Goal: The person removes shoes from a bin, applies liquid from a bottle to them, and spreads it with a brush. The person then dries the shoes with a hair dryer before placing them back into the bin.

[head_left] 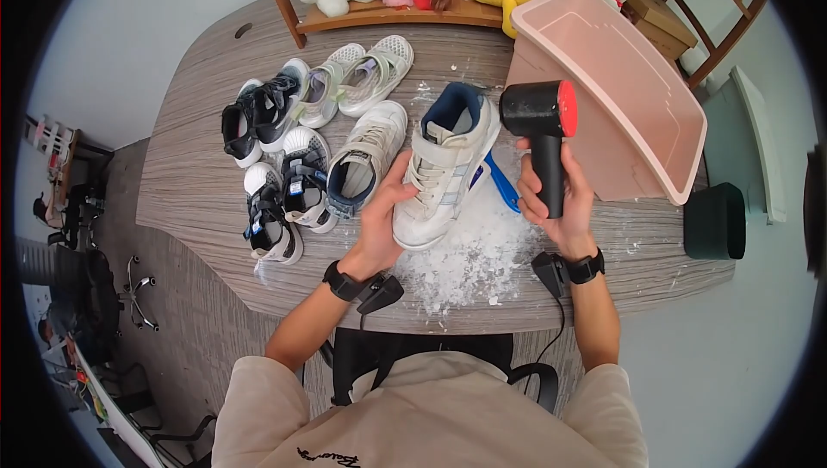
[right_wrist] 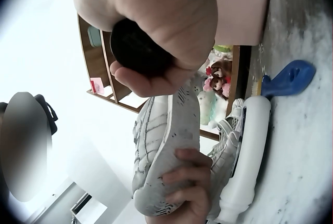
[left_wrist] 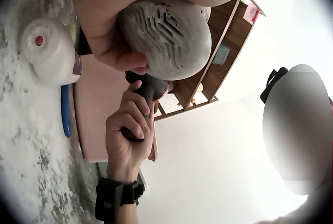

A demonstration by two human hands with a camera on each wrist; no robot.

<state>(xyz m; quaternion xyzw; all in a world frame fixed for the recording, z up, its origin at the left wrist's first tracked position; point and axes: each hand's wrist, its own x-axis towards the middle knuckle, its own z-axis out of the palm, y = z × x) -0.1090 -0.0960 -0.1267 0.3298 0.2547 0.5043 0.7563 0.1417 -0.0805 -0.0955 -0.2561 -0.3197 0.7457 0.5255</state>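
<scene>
My left hand (head_left: pixel 383 214) grips a white sneaker (head_left: pixel 439 175) with a navy lining, toe toward me, raised over the table. Its grooved sole (left_wrist: pixel 166 36) shows in the left wrist view. In my right hand (head_left: pixel 566 201) is a black hair dryer (head_left: pixel 530 111) with a red round end, fingers wrapped round its handle. The dryer's head is beside the sneaker's heel opening, the red end facing away from it. Below the sneaker lies a white bottle (right_wrist: pixel 245 156), and a blue brush (right_wrist: pixel 289 79) is next to it. The mate of the sneaker (head_left: pixel 369 158) stands left of my left hand.
White powder (head_left: pixel 469 270) is spread over the wood-grain table (head_left: pixel 198 123). Several children's shoes (head_left: pixel 289 167) stand at the left. A pink bin (head_left: pixel 603 106) is at the back right, with a dark green container (head_left: pixel 715 220) beside it. A shelf (head_left: pixel 465 16) with plush toys borders the back.
</scene>
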